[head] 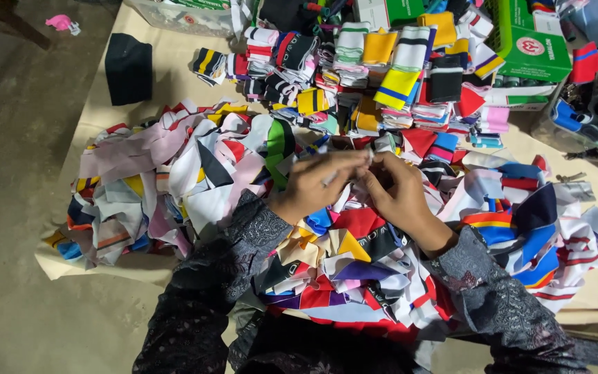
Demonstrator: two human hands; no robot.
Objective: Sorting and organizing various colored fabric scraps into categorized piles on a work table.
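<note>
While a dark folded cloth (128,67) lies far left on the beige surface (167,62), the loose fabric heap (174,166) spreads toward the middle. There the left hand (311,185) and right hand (397,192) meet above the pile, fingers pinched shut on one small pale fabric strip (366,156). Its long axis cannot be told; both hands are equally near. Folded striped bands (382,62) and a green box (531,41) sit beyond, right.

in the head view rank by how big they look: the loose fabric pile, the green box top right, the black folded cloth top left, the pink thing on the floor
1. loose fabric pile
2. green box and black folded cloth: look alike, unranked
3. pink thing
</note>
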